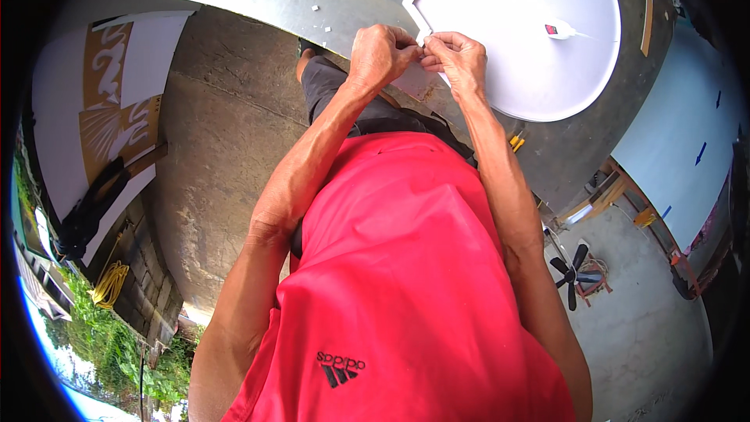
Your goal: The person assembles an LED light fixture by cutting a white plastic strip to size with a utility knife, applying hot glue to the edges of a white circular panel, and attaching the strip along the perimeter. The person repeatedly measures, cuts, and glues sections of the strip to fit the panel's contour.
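A large round white disc lies at the table edge in front of me. A narrow white strip stands along its left rim and bends in a zigzag near my fingers. My left hand is closed, thumb and forefinger pinched at the strip's near part. Right beside it, my right hand pinches the same strip, its fingertips almost touching the left ones. The fingers hide the strip where they meet. On the disc, to the right of my hands, a small white bottle with a red label and thin nozzle lies on its side.
Beneath the disc is a grey tabletop, with small white scraps at its left part. Yellow-handled tools lie near my right forearm. A black-bladed fan stands at lower right, and a light blue panel farther right.
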{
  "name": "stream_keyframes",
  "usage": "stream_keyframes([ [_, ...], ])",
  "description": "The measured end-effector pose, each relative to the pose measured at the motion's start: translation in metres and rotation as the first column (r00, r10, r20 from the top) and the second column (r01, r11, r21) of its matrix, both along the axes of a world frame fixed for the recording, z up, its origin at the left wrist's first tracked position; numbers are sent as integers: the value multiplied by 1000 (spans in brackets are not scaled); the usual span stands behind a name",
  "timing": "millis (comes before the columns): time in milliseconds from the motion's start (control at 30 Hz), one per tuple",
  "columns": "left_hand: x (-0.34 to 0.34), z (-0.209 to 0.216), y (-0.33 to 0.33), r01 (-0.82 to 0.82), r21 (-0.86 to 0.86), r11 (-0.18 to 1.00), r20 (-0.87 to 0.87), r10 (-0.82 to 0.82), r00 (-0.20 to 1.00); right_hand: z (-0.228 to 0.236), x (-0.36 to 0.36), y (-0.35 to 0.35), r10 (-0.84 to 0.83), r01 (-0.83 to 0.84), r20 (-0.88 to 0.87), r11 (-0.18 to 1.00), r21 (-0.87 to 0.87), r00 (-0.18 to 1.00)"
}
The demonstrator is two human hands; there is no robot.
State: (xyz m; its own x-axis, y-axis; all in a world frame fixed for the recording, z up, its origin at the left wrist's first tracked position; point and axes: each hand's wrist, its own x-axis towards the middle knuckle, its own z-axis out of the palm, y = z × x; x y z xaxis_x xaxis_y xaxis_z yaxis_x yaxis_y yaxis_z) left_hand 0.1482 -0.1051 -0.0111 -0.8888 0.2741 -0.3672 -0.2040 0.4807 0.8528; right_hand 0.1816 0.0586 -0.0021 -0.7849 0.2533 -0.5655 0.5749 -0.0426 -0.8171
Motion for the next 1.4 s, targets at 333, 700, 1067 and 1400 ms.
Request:
stream_keyframes([
  [333, 6, 1, -8, 40, 57, 998, -115, -33, 993, -4, 2, 0, 17, -16, -23, 1000, 19, 1000],
  [700, 6, 1, -10, 61, 34, 998, -80, -59, 995, -4, 3, 1, 24, -24, -18, 1000, 11, 1000],
  [1067, 6, -1, -9, 64, 23, 998, -100, -61, 993, -2, 2, -1, 53, -50, -44, 997, 55, 998],
  [1400, 9, 1, -7, -4, 49, 999, -115, 10, 993, -2, -2, 1, 77, -76, -12, 996, 49, 997],
])
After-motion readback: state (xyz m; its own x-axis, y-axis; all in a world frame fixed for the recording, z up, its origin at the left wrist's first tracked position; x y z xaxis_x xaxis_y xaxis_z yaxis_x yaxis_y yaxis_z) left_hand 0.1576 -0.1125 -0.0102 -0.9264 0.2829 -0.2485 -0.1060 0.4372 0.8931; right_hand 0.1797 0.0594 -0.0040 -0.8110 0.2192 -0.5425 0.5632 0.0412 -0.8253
